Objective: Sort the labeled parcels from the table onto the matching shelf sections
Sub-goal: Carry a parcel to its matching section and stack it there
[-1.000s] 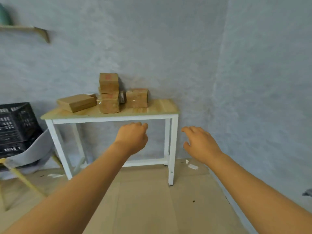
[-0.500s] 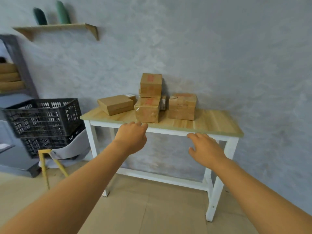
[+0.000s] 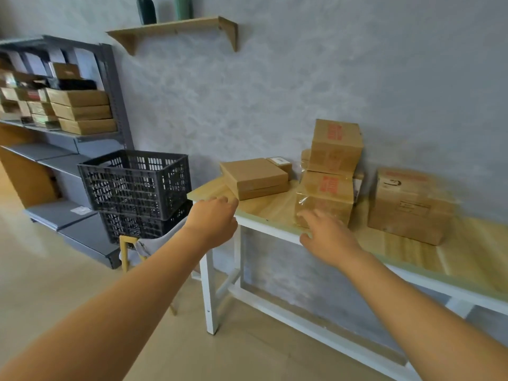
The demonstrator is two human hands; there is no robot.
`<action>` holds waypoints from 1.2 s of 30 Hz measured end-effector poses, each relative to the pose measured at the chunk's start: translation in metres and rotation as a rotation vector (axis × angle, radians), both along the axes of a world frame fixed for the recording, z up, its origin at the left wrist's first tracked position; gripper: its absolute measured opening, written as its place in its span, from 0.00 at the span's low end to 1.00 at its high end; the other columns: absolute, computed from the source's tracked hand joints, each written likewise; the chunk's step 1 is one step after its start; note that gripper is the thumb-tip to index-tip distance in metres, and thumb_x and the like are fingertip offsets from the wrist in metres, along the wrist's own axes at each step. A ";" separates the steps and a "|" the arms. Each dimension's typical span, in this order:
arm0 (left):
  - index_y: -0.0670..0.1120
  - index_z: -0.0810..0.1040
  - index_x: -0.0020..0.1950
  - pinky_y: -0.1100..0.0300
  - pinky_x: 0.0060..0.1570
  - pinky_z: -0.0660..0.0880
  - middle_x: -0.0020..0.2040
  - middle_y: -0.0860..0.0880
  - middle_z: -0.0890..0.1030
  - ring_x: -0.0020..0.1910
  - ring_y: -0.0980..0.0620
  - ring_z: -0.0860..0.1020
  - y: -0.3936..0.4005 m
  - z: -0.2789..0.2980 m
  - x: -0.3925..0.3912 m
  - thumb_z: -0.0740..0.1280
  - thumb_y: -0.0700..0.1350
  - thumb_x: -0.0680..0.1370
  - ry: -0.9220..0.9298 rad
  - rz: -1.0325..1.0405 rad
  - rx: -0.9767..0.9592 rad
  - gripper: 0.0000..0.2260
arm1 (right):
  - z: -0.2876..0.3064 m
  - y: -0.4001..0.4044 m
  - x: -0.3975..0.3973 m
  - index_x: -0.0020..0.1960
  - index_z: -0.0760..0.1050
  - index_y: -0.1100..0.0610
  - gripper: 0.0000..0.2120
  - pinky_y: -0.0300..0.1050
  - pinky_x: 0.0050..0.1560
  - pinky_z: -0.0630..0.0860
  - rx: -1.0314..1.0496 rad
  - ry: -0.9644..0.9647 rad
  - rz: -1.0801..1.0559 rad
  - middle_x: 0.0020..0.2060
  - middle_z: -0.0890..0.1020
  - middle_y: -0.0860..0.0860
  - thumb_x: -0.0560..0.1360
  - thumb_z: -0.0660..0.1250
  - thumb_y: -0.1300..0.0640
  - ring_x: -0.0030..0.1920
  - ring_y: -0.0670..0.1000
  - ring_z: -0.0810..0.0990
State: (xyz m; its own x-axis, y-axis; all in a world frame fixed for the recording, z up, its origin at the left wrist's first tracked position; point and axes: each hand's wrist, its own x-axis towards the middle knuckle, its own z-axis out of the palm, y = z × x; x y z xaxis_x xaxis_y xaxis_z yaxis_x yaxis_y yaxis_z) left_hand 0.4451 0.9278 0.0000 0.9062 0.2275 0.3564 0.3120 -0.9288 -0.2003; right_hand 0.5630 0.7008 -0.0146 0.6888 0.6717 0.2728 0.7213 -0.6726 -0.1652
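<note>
Both arms are reaching toward the surface. The left hand is hovering at its near corner, grip loosely curled and holding nothing. The right hand is spreading relaxed fingers, empty, just before the taped parcel. A second parcel is sitting atop it, a flat parcel lying left, a larger parcel right.

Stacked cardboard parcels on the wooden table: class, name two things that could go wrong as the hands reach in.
1. Pulling the lower plastic-wrapped cardboard parcel, nearest the right hand, could topple the red-printed cardboard parcel stacked on it.
2. The flat brown cardboard box sits near the wooden table corner; the left hand might nudge it off.
</note>
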 end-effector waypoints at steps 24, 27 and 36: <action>0.46 0.66 0.73 0.48 0.53 0.76 0.66 0.45 0.75 0.61 0.43 0.76 0.283 -0.047 0.325 0.56 0.57 0.82 0.156 0.144 -0.446 0.23 | -0.036 0.271 0.346 0.73 0.66 0.52 0.23 0.52 0.58 0.75 0.092 0.230 -0.205 0.67 0.72 0.54 0.80 0.62 0.48 0.63 0.56 0.74; 0.41 0.62 0.76 0.49 0.58 0.73 0.69 0.41 0.73 0.64 0.40 0.74 0.301 -0.054 0.361 0.55 0.57 0.83 0.170 0.218 -0.685 0.27 | -0.044 0.291 0.387 0.71 0.66 0.56 0.24 0.55 0.64 0.72 0.051 0.276 -0.295 0.65 0.71 0.58 0.79 0.62 0.46 0.66 0.60 0.70; 0.48 0.68 0.68 0.51 0.47 0.81 0.61 0.47 0.75 0.52 0.43 0.82 0.337 -0.069 0.405 0.61 0.65 0.79 0.312 0.365 -1.456 0.26 | -0.066 0.334 0.438 0.73 0.62 0.59 0.34 0.54 0.60 0.71 -0.047 0.403 -0.401 0.67 0.72 0.60 0.78 0.57 0.34 0.66 0.62 0.73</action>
State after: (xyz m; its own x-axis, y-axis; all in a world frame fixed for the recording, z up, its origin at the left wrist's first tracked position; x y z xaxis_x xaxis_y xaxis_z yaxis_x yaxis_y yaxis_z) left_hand 0.8498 1.2651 -0.0695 0.7194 0.4194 -0.5537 0.6787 -0.2550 0.6887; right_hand 1.0014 1.0345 -0.0805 0.9359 0.3410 -0.0883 0.2939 -0.8941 -0.3380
